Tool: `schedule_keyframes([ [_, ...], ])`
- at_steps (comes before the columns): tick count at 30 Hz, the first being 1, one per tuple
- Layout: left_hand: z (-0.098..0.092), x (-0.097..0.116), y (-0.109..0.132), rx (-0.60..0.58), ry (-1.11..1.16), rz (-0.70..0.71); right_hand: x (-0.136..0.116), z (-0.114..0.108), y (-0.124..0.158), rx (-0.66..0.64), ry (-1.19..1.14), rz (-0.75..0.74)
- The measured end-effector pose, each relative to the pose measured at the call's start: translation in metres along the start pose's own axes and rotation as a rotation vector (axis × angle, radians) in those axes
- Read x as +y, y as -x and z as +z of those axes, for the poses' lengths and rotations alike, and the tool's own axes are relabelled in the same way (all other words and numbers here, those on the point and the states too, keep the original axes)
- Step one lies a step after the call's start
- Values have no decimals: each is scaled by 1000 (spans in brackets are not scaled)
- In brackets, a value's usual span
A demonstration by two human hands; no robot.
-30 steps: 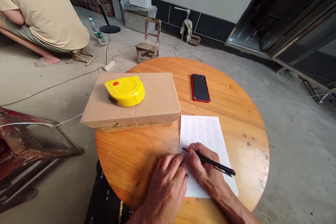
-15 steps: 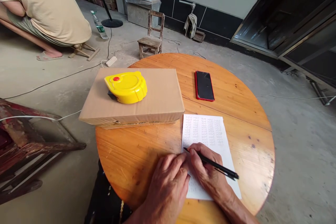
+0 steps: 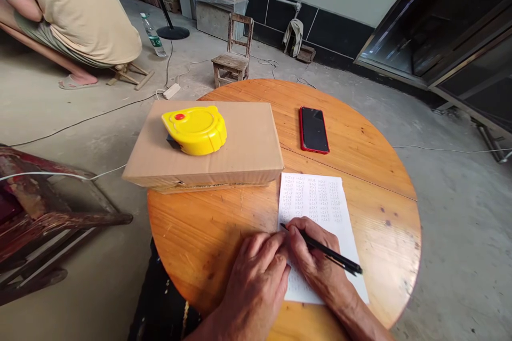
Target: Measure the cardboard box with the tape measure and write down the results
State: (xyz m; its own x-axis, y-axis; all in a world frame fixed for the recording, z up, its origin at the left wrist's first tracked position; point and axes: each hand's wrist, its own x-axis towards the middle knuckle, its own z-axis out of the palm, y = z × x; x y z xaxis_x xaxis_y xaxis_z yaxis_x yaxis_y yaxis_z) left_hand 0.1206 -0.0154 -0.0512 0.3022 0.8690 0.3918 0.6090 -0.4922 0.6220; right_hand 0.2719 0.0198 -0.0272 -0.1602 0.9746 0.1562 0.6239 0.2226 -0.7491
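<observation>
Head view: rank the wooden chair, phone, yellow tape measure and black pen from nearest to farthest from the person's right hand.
1. Black pen: gripped in the right hand.
2. Phone: ahead of the hand, on the table.
3. Yellow tape measure: ahead and left, atop the box.
4. Wooden chair: beyond the table's far edge, to the left.

The left hand [image 3: 254, 279] and the right hand [image 3: 316, 253] are both bare, and the left forearm [image 3: 210, 327] and right forearm [image 3: 356, 311] are uncovered as far as they show. The left hand is broad across the back, with prominent knuckles, creased joints and sturdy fingers [image 3: 262, 248]. Fine creases also line the right wrist [image 3: 334, 282]. At lower left is black cloth [image 3: 156, 303] with pale gold flecks and a streak, apparently legwear, though its cut is hidden.
</observation>
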Motion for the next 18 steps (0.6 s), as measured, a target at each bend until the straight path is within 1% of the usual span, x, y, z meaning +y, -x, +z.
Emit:
schedule_keyframes([
  [12,-1,0,-1,-14,14,-20,0,1,-1,-35,20,-19],
  [18,-1,0,0,-34,4,-12,2,-3,2,41,-26,10],
])
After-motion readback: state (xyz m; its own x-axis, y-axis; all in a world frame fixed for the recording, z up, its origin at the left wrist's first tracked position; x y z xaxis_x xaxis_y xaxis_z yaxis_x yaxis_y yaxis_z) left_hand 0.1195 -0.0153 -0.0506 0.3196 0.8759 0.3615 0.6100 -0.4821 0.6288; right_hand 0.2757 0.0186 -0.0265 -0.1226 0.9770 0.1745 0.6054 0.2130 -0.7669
